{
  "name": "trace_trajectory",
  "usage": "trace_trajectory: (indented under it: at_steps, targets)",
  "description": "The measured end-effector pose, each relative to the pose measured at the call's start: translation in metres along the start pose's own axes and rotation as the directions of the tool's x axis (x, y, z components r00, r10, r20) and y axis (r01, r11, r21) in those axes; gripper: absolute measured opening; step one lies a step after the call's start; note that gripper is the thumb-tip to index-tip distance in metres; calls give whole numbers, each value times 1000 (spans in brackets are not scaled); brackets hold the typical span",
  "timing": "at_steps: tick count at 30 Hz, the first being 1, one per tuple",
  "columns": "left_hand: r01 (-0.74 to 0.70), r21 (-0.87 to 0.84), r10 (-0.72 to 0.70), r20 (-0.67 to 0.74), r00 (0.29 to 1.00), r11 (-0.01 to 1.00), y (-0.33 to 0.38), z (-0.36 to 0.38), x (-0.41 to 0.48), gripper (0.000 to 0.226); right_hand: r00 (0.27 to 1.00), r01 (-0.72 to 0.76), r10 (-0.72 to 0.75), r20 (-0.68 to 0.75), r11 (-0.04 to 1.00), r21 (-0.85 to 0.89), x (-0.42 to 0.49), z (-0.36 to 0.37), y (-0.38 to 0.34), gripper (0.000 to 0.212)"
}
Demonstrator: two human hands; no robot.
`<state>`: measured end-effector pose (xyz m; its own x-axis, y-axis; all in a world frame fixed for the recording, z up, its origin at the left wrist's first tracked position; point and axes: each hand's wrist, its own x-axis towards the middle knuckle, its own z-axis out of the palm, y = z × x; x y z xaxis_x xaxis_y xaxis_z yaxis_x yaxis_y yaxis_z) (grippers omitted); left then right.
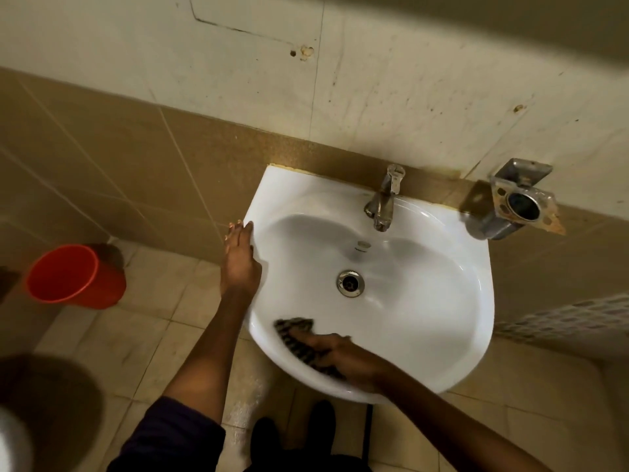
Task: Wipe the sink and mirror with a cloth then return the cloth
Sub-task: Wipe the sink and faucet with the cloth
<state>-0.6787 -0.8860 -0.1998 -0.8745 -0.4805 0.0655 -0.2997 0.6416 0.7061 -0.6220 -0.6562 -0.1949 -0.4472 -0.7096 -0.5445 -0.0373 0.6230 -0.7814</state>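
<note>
A white sink (442,301) fills the middle of the frame, fixed to a wall of brown tile below and pale, scuffed tile above. The right hand (343,357) lies at the near inner wall of the basin, lower centre, palm down on a dark checked cloth (296,332) — its fingers (306,340) lie flat and close together over the fabric, pressing it to the porcelain, and the cloth shows past the fingertips and under the wrist. The left hand (240,264) rests on the sink's left rim, fingers stretched out straight and held near together, the thumb lying on the rim's top. A metal tap (386,199) stands at the back of the basin, with the drain (350,283) in the bowl just below it. To the right of the sink a rusted metal holder (519,202) juts from the wall. At the left of the frame an orange bucket (73,277) sits on the tiled floor (136,338), well apart from the sink. A dark sleeve (170,434) shows at the bottom edge.
</note>
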Motion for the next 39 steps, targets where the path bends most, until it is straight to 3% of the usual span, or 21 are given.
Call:
trace_trajectory:
  at_steps: [3,5,8,10,11,12,13,14,15,17,19,21,22,24,26,28,29,32,34,37,39]
  targets:
    - [-18,-37,17,-7,1000,999,0,-3,0,47,985,139,-141,-97,990,-25,45,15,-32,60]
    - [-12,-50,12,9,1000,999,1,-4,-2,42,975,43,-67,-211,992,-117,74,1,-30,49]
    - [13,-76,-11,18,1000,997,3,-5,-2,43,911,-164,70,-405,965,-202,97,-34,1,55]
    - [20,-82,-19,14,1000,996,3,-5,-1,44,789,-309,177,-588,942,-132,106,-42,12,58]
    - [22,-84,-21,16,1000,996,3,-4,-2,44,744,-295,161,-648,950,-103,110,-39,3,51]
    - [24,-88,-23,19,1000,996,3,-4,-2,45,768,-277,155,-622,955,-104,114,-29,-11,45]
    - [24,-95,-22,19,1000,995,2,-4,-2,44,803,-236,28,-596,932,-275,115,-12,-22,40]
    - [20,-103,-18,21,1000,994,2,-5,-2,44,858,-87,-117,-500,926,-367,113,4,-29,35]
    - [15,-104,-12,25,1000,994,1,-5,-2,45,934,19,-158,-321,918,-396,108,15,-32,34]
    - [12,-93,-9,26,1000,996,2,-5,-2,45,883,163,-362,-297,832,-531,111,7,-30,38]
    - [18,-80,-16,34,999,997,2,-6,-2,46,891,82,-249,-379,911,-404,129,-14,-21,51]
    - [22,-73,-20,28,999,997,2,-5,-3,46,742,-221,39,-669,957,-189,149,-25,-17,66]
    - [21,-71,-19,23,1000,997,1,-4,-2,46,647,-316,86,-757,935,-163,158,-27,-21,71]
    - [11,-72,-10,21,1000,997,1,-4,-3,46,557,-370,137,-819,924,-97,168,-23,-33,72]
    - [7,-74,-6,19,1000,997,0,-4,-3,46,547,-273,144,-824,962,-13,173,-19,-43,65]
    - [7,-57,-6,20,1000,998,1,-3,-2,46,643,-19,9,-766,1000,-4,172,-18,-54,58]
    - [12,-52,-11,24,1000,999,1,-3,-2,46,705,65,-120,-699,992,-105,170,-14,-58,55]
    - [16,-60,-15,32,999,998,0,-3,-2,46,846,52,-323,-423,841,-538,158,-26,-41,64]
    - [0,-60,1,21,1000,998,-1,-2,0,45,854,-32,-407,-325,582,-813,147,-59,-20,69]
    - [8,-63,-8,11,1000,998,-2,-1,-1,45,898,-138,-390,-204,191,-972,124,-108,2,82]
    - [13,-82,-13,2,1000,997,-1,0,-1,45,897,-157,-411,-163,48,-986,119,-125,12,72]
